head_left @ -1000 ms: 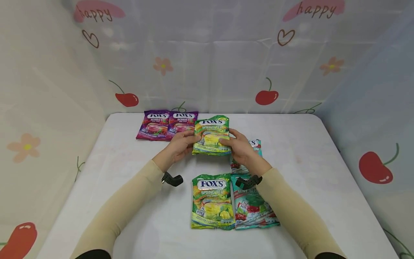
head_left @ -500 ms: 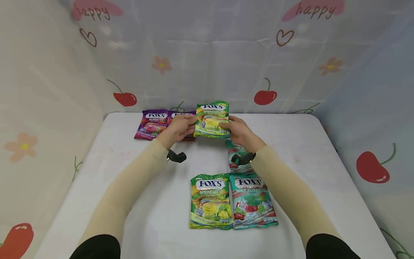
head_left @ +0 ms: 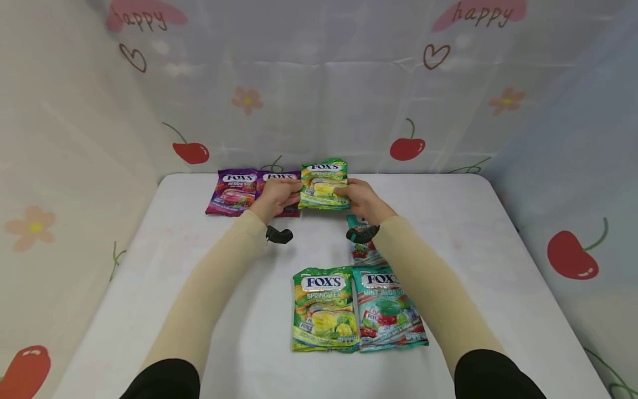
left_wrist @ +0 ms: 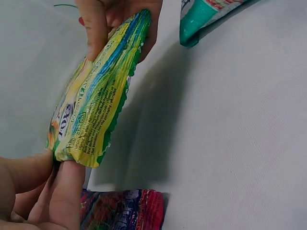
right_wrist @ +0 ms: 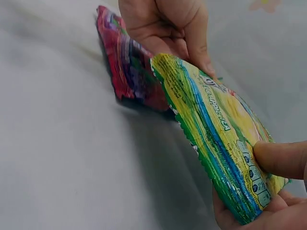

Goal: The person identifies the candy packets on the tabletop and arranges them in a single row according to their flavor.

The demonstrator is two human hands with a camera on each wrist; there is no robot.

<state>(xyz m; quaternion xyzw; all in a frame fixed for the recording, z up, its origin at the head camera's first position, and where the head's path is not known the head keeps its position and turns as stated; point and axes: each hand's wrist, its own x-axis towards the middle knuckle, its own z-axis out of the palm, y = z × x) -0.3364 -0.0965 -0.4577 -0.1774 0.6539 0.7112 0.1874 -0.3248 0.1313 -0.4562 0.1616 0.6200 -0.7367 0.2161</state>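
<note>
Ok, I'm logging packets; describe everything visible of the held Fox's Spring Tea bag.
The Fox's Spring Tea bag looks like glossy green-and-yellow plastic, with a dark FOX'S logo and serrated edge; no opening shows. Tilted, front toward the head camera, it is held above the white table, left hand and right hand pinching opposite sides.

The green and yellow bag (head_left: 324, 185) between the left hand (head_left: 274, 198) and right hand (head_left: 367, 200) looks like thin plastic, shiny, and crinkly at its edge. Beside the left hand, the purple bags (head_left: 231, 194) look like shiny plastic too. On the person's side of the grip, the teal bags (head_left: 389, 316) and the other green bag (head_left: 324, 313) look glossy and a bit wrinkly. Under the grip, the white table top (head_left: 473, 249) is smooth and not shiny. Behind the grip, the wall sheet (head_left: 309, 111) has soft creases and a faint shine. Past the wrists, the sleeves (head_left: 204, 310) look like dull cloth.
</note>
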